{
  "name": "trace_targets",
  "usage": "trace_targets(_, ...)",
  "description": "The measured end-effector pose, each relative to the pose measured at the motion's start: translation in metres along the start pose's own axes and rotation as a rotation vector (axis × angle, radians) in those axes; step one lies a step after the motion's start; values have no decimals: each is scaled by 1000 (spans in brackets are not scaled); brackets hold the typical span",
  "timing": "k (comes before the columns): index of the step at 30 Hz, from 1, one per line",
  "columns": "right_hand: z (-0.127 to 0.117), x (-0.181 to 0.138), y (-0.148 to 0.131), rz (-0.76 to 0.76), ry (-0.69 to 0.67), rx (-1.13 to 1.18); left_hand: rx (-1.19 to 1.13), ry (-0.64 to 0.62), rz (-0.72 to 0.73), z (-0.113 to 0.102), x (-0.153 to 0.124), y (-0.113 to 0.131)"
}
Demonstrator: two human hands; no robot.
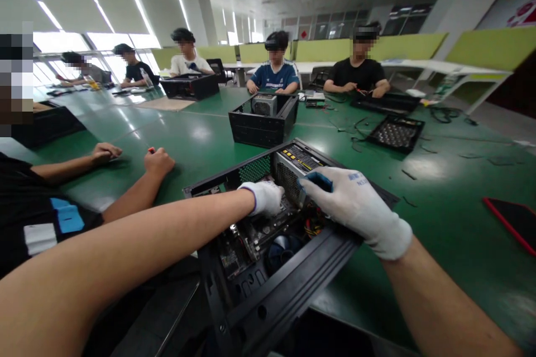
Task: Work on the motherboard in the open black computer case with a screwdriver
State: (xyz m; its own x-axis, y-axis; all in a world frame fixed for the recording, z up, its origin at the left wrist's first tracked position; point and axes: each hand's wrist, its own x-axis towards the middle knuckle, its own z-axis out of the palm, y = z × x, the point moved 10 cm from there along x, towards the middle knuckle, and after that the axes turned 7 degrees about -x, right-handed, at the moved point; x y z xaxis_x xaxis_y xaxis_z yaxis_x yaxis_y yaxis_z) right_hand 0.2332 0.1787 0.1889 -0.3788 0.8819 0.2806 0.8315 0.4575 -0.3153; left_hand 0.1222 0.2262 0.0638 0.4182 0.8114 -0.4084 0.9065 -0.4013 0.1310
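An open black computer case [293,268] lies tilted in front of me, its near side over the table's edge. Inside are a motherboard [234,259], a fan [285,251], coloured cables [313,227] and a grey power supply [288,178] with a yellow-marked label. My left hand [268,198], in a white glove, reaches into the case beside the power supply; its fingers are curled and their tips are hidden. Over the power supply's near end, my right hand [347,198] has its gloved thumb and forefinger bent together. What lies between them is not visible.
A co-worker's bare hands [157,163] rest on the green table [188,128] at left. Another case [259,125] stands ahead, and a black panel [396,133] lies at right among loose cables. A red-edged black tray [513,223] is far right. Several people sit beyond.
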Motion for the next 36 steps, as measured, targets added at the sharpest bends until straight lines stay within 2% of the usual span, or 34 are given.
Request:
trace_targets(3, -2, 1, 4, 8, 11, 18, -29, 3, 9, 14, 8, -4)
trace_targets(7, 1, 2, 3, -3, -17, 29, -67, 29, -27, 21, 13, -15)
trace_targets(14, 5, 1, 2, 8, -61, -12, -92, 102, -15, 15, 22, -20)
trace_targets(20, 7, 0, 1, -14, -54, -21, -84, 159, -17, 7, 18, -23)
trace_targets(36, 9, 0, -2, -28, -56, -38, -66, 125, -25, 4, 15, -21)
